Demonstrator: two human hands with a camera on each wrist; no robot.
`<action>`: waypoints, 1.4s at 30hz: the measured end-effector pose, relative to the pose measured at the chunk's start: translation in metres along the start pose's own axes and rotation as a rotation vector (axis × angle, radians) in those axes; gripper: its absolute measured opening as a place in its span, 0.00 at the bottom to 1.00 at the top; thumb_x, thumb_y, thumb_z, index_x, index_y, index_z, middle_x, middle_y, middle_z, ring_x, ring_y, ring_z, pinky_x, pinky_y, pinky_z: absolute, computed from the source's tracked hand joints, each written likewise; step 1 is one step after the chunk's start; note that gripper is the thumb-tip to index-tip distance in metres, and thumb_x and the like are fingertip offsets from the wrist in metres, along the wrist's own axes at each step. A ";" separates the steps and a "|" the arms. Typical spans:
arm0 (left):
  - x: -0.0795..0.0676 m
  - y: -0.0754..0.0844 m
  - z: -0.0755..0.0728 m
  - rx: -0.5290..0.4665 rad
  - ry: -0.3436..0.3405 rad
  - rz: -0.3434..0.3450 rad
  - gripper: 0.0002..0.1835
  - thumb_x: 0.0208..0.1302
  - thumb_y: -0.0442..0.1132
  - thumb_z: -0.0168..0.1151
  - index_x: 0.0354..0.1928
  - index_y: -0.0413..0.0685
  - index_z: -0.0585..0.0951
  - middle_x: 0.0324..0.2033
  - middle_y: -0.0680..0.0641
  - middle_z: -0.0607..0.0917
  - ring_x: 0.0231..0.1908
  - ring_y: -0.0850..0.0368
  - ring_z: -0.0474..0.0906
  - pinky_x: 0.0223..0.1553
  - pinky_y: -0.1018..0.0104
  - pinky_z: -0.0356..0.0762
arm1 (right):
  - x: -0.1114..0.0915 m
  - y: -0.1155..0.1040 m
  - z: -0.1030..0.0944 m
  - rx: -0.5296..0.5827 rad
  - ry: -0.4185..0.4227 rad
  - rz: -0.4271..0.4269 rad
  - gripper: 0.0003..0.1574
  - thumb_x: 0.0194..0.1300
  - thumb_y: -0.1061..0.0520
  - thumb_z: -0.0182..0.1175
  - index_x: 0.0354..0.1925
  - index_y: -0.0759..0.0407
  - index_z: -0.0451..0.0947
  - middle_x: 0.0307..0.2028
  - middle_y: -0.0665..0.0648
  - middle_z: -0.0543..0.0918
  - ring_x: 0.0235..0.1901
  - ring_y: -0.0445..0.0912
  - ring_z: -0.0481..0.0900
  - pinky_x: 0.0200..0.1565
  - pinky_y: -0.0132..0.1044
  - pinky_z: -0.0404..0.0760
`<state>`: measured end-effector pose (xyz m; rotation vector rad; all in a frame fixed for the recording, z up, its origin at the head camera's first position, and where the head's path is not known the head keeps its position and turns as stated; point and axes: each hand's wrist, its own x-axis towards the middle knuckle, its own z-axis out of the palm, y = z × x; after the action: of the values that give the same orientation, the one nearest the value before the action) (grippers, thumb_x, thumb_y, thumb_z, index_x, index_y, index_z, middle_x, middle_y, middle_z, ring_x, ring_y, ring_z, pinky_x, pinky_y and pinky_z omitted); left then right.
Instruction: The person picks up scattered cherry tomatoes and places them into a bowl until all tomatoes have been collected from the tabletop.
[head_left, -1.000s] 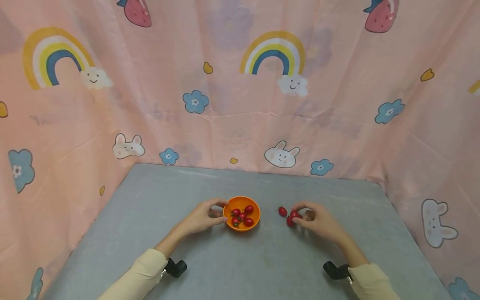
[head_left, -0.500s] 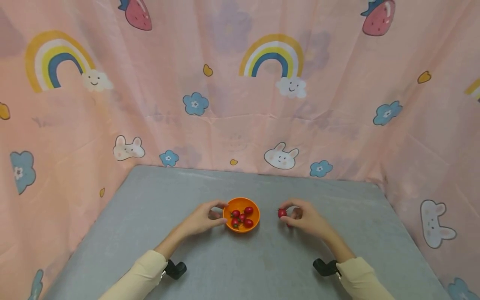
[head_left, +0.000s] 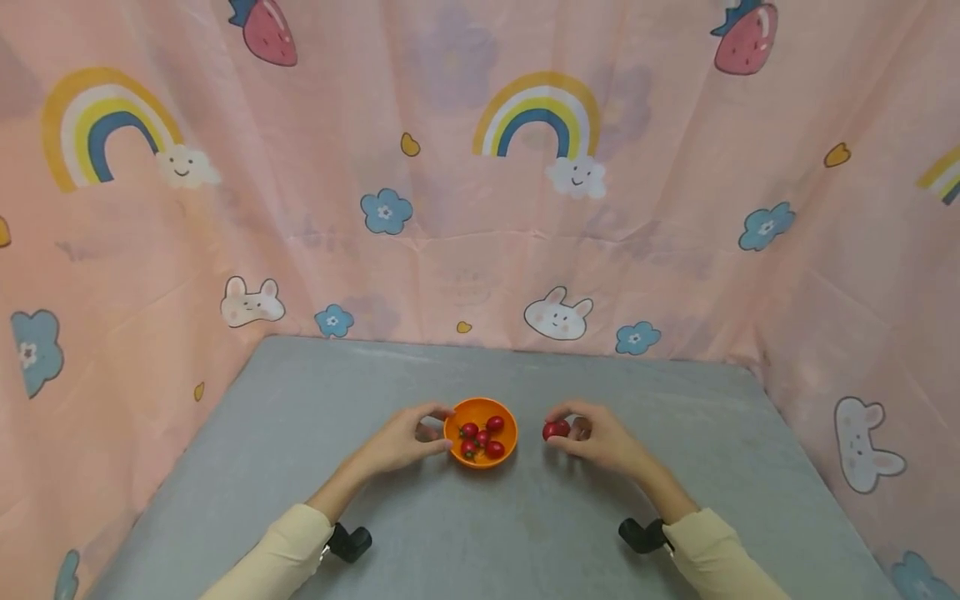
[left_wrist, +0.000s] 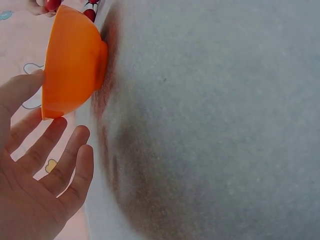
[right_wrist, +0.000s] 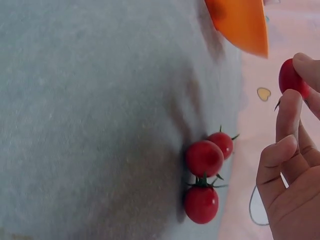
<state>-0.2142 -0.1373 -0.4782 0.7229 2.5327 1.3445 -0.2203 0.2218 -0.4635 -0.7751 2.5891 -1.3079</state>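
Observation:
The orange bowl (head_left: 474,410) stands mid-table in the head view with several cherry tomatoes (head_left: 494,450) in it. My left hand (head_left: 395,437) holds its left side, thumb and fingertips at the rim. In the left wrist view the bowl (left_wrist: 72,60) shows from the side. To the right of the bowl is my right hand (head_left: 606,439). Its thumb and fingers pinch a cherry tomato (right_wrist: 289,80), raised above the table in the right wrist view. Below that hand, three tomatoes (right_wrist: 204,157) sit close together on the table, partly hidden by it in the head view.
A grey table (head_left: 420,517) lies under both hands. Pink printed curtain (head_left: 442,267) surrounds its back and sides. Each wrist wears a black camera (head_left: 349,543) near a cream sleeve (head_left: 277,550).
My right hand has moved left from the loose tomatoes toward the bowl, a tomato in its fingers. The left hand keeps its place at the bowl's rim. The head view has shifted slightly.

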 end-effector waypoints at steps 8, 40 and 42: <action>0.002 0.000 0.000 -0.030 0.005 -0.014 0.25 0.67 0.39 0.71 0.63 0.40 0.77 0.58 0.42 0.81 0.47 0.50 0.83 0.51 0.52 0.81 | 0.010 -0.006 0.012 0.017 0.008 -0.053 0.19 0.64 0.58 0.72 0.52 0.61 0.82 0.41 0.50 0.82 0.29 0.50 0.77 0.30 0.34 0.78; 0.000 0.004 0.002 -0.006 0.014 -0.039 0.26 0.67 0.39 0.71 0.65 0.44 0.76 0.56 0.43 0.81 0.45 0.52 0.83 0.50 0.53 0.82 | -0.011 0.019 -0.001 0.048 0.123 0.016 0.13 0.68 0.59 0.69 0.49 0.62 0.82 0.42 0.55 0.83 0.25 0.52 0.76 0.27 0.34 0.78; 0.000 0.005 0.002 -0.008 0.009 -0.030 0.26 0.67 0.38 0.70 0.65 0.44 0.76 0.56 0.43 0.81 0.46 0.51 0.83 0.51 0.52 0.81 | -0.017 0.025 -0.008 0.027 0.149 -0.009 0.13 0.68 0.59 0.69 0.49 0.62 0.82 0.42 0.55 0.83 0.25 0.49 0.76 0.26 0.34 0.77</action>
<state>-0.2117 -0.1340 -0.4754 0.6762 2.5339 1.3504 -0.2178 0.2480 -0.4797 -0.7114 2.6769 -1.4533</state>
